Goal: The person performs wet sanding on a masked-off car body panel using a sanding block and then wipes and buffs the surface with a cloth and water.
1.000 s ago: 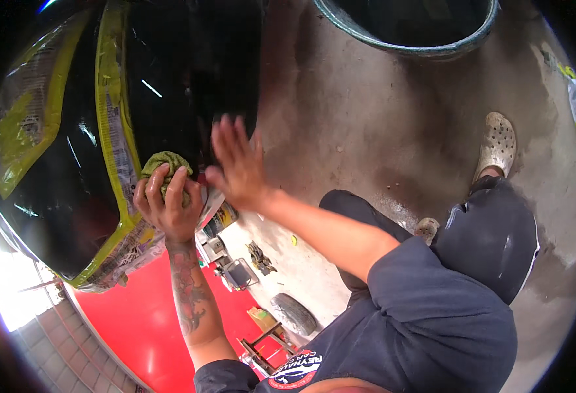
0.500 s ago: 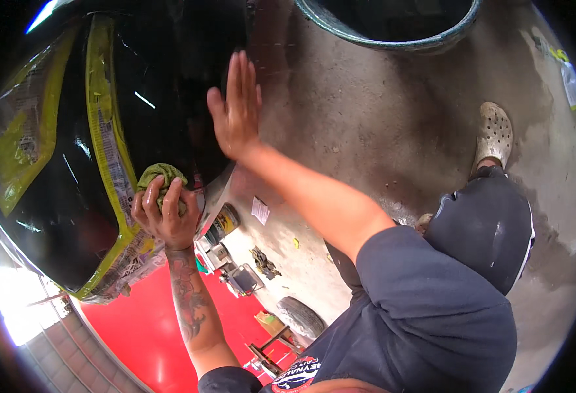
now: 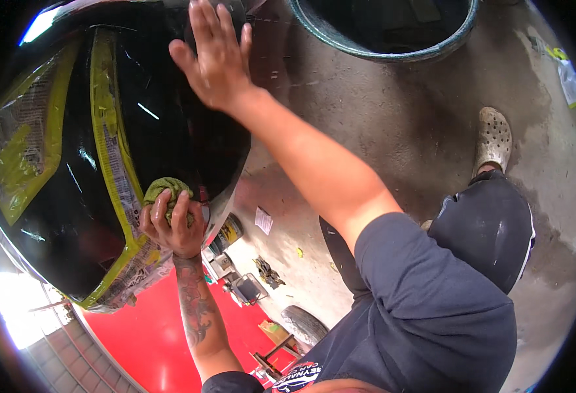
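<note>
A glossy black car body (image 3: 163,141) fills the left side, with printed paper and yellow tape (image 3: 114,137) masking parts of it. My left hand (image 3: 173,223) is closed round a crumpled green cloth (image 3: 167,190), close against the panel beside the taped strip. Farther up, my right hand (image 3: 219,69) lies flat by the panel's upper right part, fingers spread and wet-looking. A dark grey shape (image 3: 237,14) shows behind its fingertips; its kind is unclear. Whether the palm touches the surface I cannot tell.
A large round tub (image 3: 393,57) with dark contents stands at the top on the stained concrete floor (image 3: 379,131). Below the car are a can (image 3: 229,230), a dark crumpled thing (image 3: 268,272) and a tyre (image 3: 304,324). My clog-clad foot (image 3: 494,137) is at right.
My right hand has moved up and left along the panel. My left hand with the cloth has shifted slightly right and down, as has much of the view.
</note>
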Demonstrator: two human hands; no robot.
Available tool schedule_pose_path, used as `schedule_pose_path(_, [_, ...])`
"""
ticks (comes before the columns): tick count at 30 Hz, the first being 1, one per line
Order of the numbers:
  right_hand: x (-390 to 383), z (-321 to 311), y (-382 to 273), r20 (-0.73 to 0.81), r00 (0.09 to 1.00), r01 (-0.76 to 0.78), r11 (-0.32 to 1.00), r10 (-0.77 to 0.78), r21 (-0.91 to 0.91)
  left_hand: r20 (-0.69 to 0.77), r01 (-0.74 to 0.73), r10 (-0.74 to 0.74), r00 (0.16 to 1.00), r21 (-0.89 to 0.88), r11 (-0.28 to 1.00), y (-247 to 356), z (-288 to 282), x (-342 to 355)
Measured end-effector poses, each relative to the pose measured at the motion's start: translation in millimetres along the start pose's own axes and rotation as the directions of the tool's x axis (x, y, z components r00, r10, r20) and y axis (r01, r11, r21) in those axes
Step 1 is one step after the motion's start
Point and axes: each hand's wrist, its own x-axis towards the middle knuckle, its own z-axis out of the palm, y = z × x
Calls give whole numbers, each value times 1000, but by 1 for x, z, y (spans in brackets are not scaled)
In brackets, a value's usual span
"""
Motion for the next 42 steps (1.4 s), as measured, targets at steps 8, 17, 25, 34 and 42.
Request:
schedule_pose_path(8, [-113, -9, -37, 238, 966, 118, 992, -105, -39, 18, -24, 23, 1000, 39, 999, -8, -3, -12])
schedule_pose_path(17, [78, -23, -30, 350, 935, 87, 993, -54, -81, 15, -30, 30, 999, 18, 999, -7, -4, -9])
schedule_pose_path(25, [-182, -8, -38, 411, 907, 146, 985, -96, -93, 12, -45, 45, 999, 37, 998, -10, -3, -5])
schedule_pose_path(34, [-56, -17, -20, 148, 982, 130, 990, -121, -56, 35, -18, 18, 999, -2, 1000, -2, -1, -4])
schedule_pose_path(42, [-257, -18, -33, 457, 867, 209, 977, -200, 32, -16, -22, 22, 1000, 14, 1000, 2, 2, 2])
